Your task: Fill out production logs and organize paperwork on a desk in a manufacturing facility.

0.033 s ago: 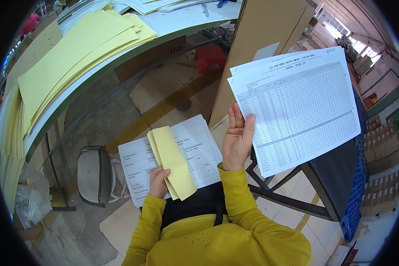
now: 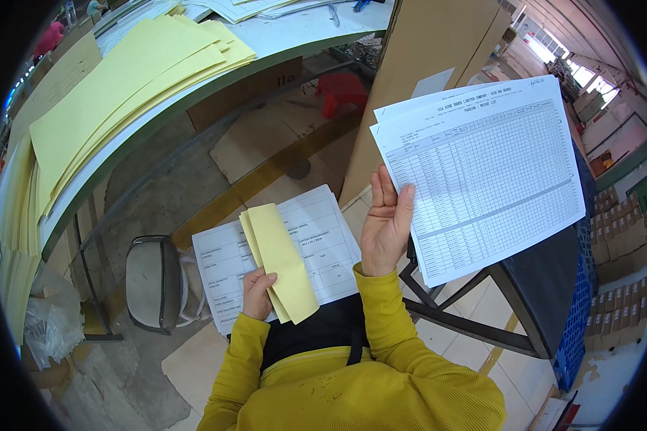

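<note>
The right hand (image 2: 385, 228) grips white printed table sheets (image 2: 482, 172) by their lower left edge, holding them up, fanned slightly, to the right of the form sheet. The left hand (image 2: 257, 293) is closed on a white form sheet (image 2: 305, 248) and folded yellow papers (image 2: 280, 262) lying across it. Up and left of the form sheet, large yellow sheets (image 2: 122, 108) lie stacked on the bench (image 2: 295, 32).

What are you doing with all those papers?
A person in yellow sleeves holds papers in both hands. The right hand holds up white sheets with a printed grid. The left hand holds a white form with folded yellow paper on top. Big yellow sheets lie stacked on the table.
</note>
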`<state>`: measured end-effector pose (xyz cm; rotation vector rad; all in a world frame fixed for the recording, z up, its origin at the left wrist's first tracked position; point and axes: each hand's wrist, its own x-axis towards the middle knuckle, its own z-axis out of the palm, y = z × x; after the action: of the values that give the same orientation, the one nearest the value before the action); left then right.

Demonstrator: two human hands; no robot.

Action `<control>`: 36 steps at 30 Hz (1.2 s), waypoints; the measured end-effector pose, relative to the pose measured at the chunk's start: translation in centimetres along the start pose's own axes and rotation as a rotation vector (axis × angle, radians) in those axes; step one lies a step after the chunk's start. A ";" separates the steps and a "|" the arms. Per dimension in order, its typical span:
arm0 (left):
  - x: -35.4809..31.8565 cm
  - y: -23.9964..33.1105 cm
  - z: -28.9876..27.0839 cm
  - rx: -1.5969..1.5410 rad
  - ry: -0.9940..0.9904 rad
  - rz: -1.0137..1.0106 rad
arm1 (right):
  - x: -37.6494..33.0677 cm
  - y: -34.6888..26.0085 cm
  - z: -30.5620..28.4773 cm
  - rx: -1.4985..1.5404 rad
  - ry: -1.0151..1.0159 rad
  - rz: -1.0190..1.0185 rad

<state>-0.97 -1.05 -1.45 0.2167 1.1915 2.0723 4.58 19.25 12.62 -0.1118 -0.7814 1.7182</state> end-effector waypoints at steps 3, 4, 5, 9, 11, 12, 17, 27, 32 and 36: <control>-0.2 0.0 -0.1 -0.003 0.001 -0.004 | -0.1 0.0 0.0 0.005 -0.008 -0.004; -0.2 -0.1 -0.2 -0.003 0.004 -0.005 | -0.2 0.0 -0.1 0.013 -0.014 -0.009; -0.2 -0.2 -0.3 -0.011 0.004 -0.003 | -0.2 0.0 0.0 0.014 -0.015 -0.007; -0.2 -0.2 -0.3 -0.025 0.002 -0.008 | -0.3 0.0 -0.2 0.009 -0.013 -0.010; -0.1 -0.3 -0.3 -0.021 0.001 -0.011 | -0.2 0.0 -0.3 0.006 -0.016 -0.007; -0.1 -0.4 -0.3 -0.018 -0.002 -0.014 | -0.2 -0.1 -0.3 -0.002 -0.022 -0.005; 0.1 -0.2 -0.5 -0.010 -0.004 -0.010 | -0.2 0.0 0.1 0.000 -0.030 0.017; -0.3 -0.6 -0.5 -0.037 0.011 -0.091 | -1.2 -2.8 2.2 -0.088 -0.155 0.254; -0.2 -1.0 -1.0 0.008 0.017 -0.049 | 0.3 -5.0 6.3 -0.226 -0.379 0.343; -0.3 -0.3 -0.2 -0.006 0.010 -0.056 | 3.7 -5.2 7.8 -0.226 -0.501 0.462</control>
<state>-0.72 -1.27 -1.79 0.1686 1.1836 2.0302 4.19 19.57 22.70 -0.0126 -1.4053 2.1209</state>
